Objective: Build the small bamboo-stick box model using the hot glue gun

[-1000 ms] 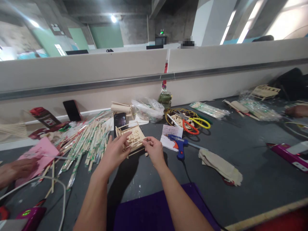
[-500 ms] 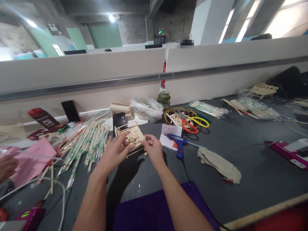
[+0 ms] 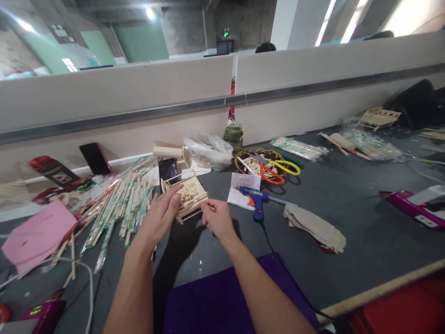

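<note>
On tabletop (image 3: 347, 195): L hand (image 3: 160, 217) grips wood frame (image 3: 185, 195); R hand (image 3: 217, 218), at frame's 4 o'clock, pinches its edge.

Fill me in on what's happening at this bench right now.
A person is working with both hands on a small wooden stick frame resting on the dark table. The left hand steadies its near left side, while the right hand pinches at its front right corner. A heap of wrapped chopsticks lies to the left, a blue glue gun just to the right, and scissors rest on a wire basket behind.
</note>
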Tool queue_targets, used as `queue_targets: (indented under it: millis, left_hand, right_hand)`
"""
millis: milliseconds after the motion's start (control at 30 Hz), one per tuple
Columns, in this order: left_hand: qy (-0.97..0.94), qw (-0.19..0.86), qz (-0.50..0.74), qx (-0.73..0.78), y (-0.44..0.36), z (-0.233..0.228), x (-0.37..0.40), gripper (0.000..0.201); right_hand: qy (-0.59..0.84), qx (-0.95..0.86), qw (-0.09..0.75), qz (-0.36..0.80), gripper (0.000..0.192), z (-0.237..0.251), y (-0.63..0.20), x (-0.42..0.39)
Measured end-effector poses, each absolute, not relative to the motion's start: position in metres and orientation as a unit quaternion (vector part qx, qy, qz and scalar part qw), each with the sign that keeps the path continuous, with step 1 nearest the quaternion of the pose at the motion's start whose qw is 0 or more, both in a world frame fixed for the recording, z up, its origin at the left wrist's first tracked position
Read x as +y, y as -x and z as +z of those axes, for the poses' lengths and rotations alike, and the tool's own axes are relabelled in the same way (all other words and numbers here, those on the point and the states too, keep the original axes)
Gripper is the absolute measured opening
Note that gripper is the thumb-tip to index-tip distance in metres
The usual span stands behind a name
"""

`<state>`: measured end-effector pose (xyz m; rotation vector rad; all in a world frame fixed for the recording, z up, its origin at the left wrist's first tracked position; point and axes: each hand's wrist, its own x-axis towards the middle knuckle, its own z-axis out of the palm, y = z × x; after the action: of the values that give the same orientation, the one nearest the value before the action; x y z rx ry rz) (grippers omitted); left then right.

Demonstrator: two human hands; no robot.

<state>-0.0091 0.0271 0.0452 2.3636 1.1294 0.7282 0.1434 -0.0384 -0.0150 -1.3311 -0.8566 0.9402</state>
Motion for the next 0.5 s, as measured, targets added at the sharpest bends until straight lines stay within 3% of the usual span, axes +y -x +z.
queue_targets:
  millis: [233,500]
  left_hand:
    - [-0.845,0.224,0.272,0.402,0.0098,0.0427,0.0292,0.056]
    - [-0.841,0.236,0.269,0.406,0.0096,0.0419,0.0304,0.057]
  right_hand:
    - [0.506,-0.279,0.626,0.524,0.026,-0.0139,-0.1411,-0.0356]
    - [0.477,-0.265,0.638,0.544,0.024,-0.0126,-0.1396,-0.0348]
